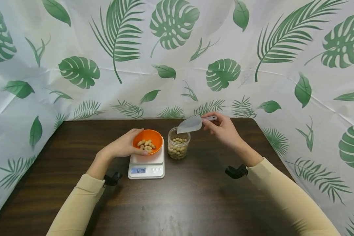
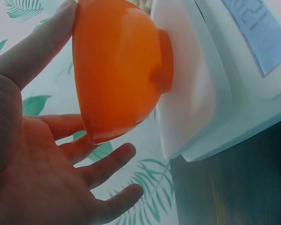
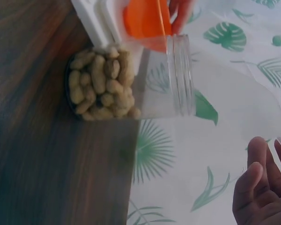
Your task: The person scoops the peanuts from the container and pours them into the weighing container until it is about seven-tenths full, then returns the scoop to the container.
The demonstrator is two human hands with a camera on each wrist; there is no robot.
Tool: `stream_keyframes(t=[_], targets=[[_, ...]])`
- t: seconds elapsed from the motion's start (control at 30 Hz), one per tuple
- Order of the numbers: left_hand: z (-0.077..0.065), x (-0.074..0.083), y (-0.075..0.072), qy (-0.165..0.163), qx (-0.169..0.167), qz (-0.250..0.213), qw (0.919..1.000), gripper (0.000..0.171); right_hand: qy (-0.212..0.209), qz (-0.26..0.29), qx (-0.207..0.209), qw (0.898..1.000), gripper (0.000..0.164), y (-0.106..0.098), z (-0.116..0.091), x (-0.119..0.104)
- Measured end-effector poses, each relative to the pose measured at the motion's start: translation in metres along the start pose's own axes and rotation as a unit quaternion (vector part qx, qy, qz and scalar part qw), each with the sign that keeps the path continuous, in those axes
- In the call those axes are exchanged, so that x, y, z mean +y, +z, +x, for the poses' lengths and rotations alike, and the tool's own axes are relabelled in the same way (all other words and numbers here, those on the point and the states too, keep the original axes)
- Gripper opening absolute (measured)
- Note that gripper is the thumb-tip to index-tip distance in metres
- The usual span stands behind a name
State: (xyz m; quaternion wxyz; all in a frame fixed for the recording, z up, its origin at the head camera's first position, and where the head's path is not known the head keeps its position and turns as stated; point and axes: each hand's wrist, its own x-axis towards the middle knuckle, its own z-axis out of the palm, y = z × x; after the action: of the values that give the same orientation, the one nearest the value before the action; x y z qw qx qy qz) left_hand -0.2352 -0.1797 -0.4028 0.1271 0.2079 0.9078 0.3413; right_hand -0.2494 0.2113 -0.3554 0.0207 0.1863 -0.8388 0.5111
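Note:
An orange bowl [image 1: 158, 139] with several peanuts [image 1: 146, 145] in it stands on a white kitchen scale [image 1: 147, 173], whose display is lit. My left hand [image 1: 127, 144] spans the bowl and grips its rim between thumb and fingers; in the left wrist view the other fingers spread beside the bowl [image 2: 117, 70]. To the right of the scale, an open clear jar [image 3: 154, 89] is partly filled with peanuts in their shells [image 3: 103, 86]. My right hand [image 1: 221, 127] pinches the handle of a translucent scoop [image 1: 190, 124], its tip over the jar's mouth. No peanuts show in the scoop.
The dark wooden table [image 1: 183, 203] reaches back to a white backdrop [image 1: 177, 88] printed with green leaves. Each wrist carries a black camera mount [image 1: 236, 171]. The scale and jar stand side by side near the table's middle.

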Motion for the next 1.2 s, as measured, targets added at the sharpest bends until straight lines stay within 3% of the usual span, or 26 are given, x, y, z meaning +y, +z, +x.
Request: stream_keyframes(t=[0.4,0.7,0.9,1.2], targets=[[0.0,-0.004,0.001,0.014,0.009,-0.01,0.9998,0.104,0.024,-0.038,-0.047,0.998,0.031,0.01,0.006,0.002],[-0.001,-0.001,0.002,0.015,0.007,-0.013,0.9998,0.104,-0.012,-0.072,-0.075,0.994,0.021,0.039,0.016,0.008],[0.0,-0.003,0.004,0.015,0.011,-0.023,0.9996,0.105,-0.009,-0.082,-0.071,0.994,0.015,0.049,0.015,0.011],[-0.003,-0.003,0.005,0.008,0.016,-0.024,0.9996,0.105,0.002,-0.084,-0.084,0.993,0.028,0.047,0.011,0.013]])
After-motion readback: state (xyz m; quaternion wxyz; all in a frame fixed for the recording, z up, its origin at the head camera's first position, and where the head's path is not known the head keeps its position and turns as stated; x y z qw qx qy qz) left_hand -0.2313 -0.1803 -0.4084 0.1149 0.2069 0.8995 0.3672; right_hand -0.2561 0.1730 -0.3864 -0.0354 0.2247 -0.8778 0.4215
